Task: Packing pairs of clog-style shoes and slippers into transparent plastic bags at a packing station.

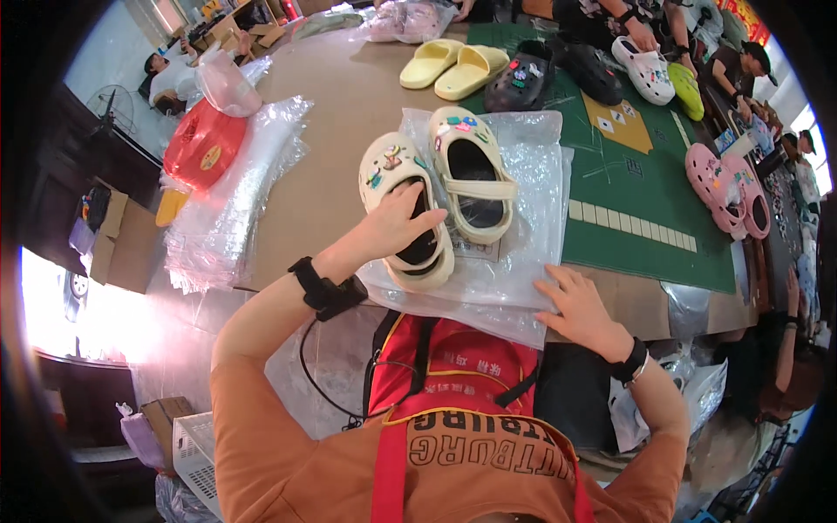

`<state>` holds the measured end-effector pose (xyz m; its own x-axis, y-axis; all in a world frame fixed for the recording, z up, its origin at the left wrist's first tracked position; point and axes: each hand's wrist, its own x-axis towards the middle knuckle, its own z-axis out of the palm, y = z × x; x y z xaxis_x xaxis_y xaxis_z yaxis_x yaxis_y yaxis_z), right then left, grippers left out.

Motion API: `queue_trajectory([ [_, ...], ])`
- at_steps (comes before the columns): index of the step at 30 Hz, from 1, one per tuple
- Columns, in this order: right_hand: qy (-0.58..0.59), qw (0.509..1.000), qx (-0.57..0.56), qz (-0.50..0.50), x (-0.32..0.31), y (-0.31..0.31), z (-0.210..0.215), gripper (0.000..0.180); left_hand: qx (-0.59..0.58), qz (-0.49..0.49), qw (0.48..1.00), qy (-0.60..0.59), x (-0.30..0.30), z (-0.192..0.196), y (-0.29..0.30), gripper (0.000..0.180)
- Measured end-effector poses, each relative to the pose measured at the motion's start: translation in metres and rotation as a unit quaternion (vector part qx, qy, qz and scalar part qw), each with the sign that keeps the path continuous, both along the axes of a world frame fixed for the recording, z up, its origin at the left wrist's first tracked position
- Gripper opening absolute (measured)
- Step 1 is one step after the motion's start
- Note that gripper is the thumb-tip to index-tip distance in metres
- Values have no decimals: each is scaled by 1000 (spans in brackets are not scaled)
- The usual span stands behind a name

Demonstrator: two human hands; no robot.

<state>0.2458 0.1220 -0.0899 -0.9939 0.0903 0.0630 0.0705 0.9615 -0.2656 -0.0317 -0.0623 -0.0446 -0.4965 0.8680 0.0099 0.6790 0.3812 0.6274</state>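
**Cream clogs on a clear bag, mid-frame**

L hand (397, 220) sits centre frame w/ fingers curled into the opening of the left cream clog (403, 213), gripping its edge. R hand (580, 309), lower right of centre, lies flat & open, fingers spread, pressing down the near edge of the clear plastic bag (514, 261); holds nothing. Both wrists carry black bands.

The left cream clog lies on the bag, toe pointing up-frame, small coloured charms on its toe. The right cream clog (471, 174) lies just beside it, also on the bag, charms on the toe, heel strap across the opening. Bag rests on the tan table (331, 96), its right side overlapping the green cutting mat (636, 192).

Upper centre: pair of yellow clogs (453, 65) on the table; a black clog (520, 80) w/ charms next to them on the mat. Right edge: pink clogs (728, 187). Upper right: white clog (647, 71) under another person's hand. Left of frame: stack of clear bags (231, 200), a red item (205, 144) above it.
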Motion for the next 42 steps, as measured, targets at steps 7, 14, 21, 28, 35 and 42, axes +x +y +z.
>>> queue_trajectory([
  [7, 30, 998, -54, -23, 9, 1, -13, 35, 37, 142, 987, -70, 6, -29, 29, 79],
  [14, 53, 995, -74, -31, 6, 4, -18, 30, 9, 149, 985, -81, -30, -31, 61, 49],
  [21, 111, 991, -49, -60, 7, -2, -23, 21, 36, 238, 956, -166, -37, -28, 84, 51],
  [28, 133, 985, -28, -104, 6, -7, -40, 14, 74, 251, 957, -121, -38, -35, 84, 43],
  [35, 114, 974, -76, -178, 0, -8, -26, 9, 131, 241, 957, -92, -53, -29, 51, 40],
  [42, 146, 945, -213, -199, -2, 12, -25, 14, 40, 128, 991, 21, -96, 5, -38, 30],
])
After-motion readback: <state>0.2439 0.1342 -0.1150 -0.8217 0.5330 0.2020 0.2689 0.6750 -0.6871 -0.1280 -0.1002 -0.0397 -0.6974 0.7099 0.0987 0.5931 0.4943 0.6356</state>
